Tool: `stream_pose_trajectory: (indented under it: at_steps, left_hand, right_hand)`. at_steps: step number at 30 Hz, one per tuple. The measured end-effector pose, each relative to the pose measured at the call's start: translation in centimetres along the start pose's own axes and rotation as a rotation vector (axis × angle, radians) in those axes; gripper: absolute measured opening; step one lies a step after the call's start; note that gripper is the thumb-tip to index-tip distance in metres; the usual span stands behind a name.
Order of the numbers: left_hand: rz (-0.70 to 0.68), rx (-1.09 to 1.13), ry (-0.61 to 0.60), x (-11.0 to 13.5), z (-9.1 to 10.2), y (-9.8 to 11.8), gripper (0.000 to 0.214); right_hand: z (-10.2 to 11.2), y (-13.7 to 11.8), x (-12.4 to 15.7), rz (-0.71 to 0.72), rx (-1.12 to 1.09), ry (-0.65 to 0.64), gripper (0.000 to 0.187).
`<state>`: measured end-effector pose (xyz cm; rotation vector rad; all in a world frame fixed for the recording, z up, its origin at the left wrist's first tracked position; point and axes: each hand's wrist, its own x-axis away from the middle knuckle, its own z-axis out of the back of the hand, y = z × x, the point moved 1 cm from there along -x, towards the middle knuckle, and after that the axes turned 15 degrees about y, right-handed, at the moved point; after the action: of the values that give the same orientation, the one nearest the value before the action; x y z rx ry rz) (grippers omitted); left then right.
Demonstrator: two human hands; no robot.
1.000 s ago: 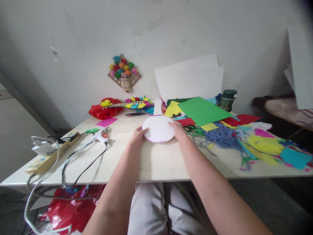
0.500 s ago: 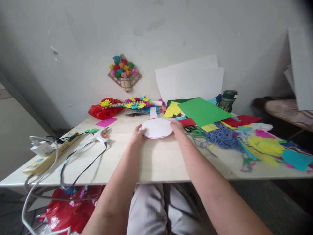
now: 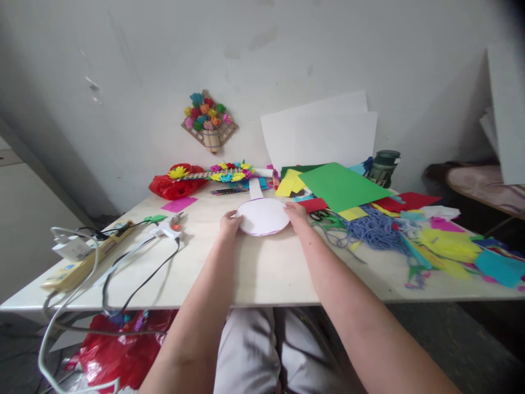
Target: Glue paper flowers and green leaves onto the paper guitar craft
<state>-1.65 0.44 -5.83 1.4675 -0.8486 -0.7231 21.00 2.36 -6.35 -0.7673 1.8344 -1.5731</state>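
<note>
A round white card disc (image 3: pixel 263 216) with a thin purple edge is held between my two hands over the middle of the table. From its far side sticks a white strip (image 3: pixel 256 189), pointing towards the wall; whether it is joined to the disc I cannot tell. My left hand (image 3: pixel 230 224) grips the disc's left edge, thumb on top. On the right edge, my right hand (image 3: pixel 296 215) pinches it in the same way. The fingers underneath are hidden.
On the left of the table (image 3: pixel 270 282) lie a white glue gun (image 3: pixel 167 229) and a power strip (image 3: pixel 71 272) with cables. To the right are scissors (image 3: pixel 318 215), blue yarn (image 3: pixel 375 229) and a green sheet (image 3: pixel 342 186). A dark jar (image 3: pixel 384 167) stands behind.
The disc has tilted slightly and its near edge sits a little lower in view. The white strip has shifted slightly left. Both hands keep their hold.
</note>
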Motion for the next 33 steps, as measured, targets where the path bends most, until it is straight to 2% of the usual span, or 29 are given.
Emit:
stream_pose_trajectory:
  at_steps: [4,8,12,16,19,23,29,33]
  left_hand:
    - [-0.147,-0.2,0.045,-0.7,0.1,-0.2,0.047]
    - [-0.237,-0.318,0.089,-0.1,0.2,0.3,0.05]
    - [-0.306,-0.426,0.122,0.9,0.3,1.2,0.041]
    - [-0.422,-0.651,0.149,1.4,0.3,1.6,0.033]
    - [-0.513,-0.771,0.165,1.3,0.5,1.5,0.03]
    - [-0.609,-0.892,0.14,1.1,0.8,1.2,0.029]
    - [-0.635,-0.915,0.109,0.9,0.8,1.0,0.03]
    - [-0.639,-0.946,0.103,1.2,0.7,1.1,0.033]
  right_hand:
    - [-0.1,0.1,-0.2,0.136,0.119,0.003,0.018]
    - [-0.1,-0.2,0.0,0.289,0.302,0.017,0.019]
    - [-0.5,-0.2,0.6,0.337,0.412,-0.065,0.026]
    - [-0.7,-0.2,1.3,0.509,0.675,-0.179,0.034]
    - [-0.7,-0.3,1.7,0.603,0.781,-0.215,0.036]
    - [-0.5,-0.7,1.7,0.631,0.821,-0.232,0.033]
    - [-0.3,-1.0,1.7,0.638,0.845,-0.195,0.032]
    - [-0.4,-1.2,2.0,0.641,0.932,-0.302,0.043]
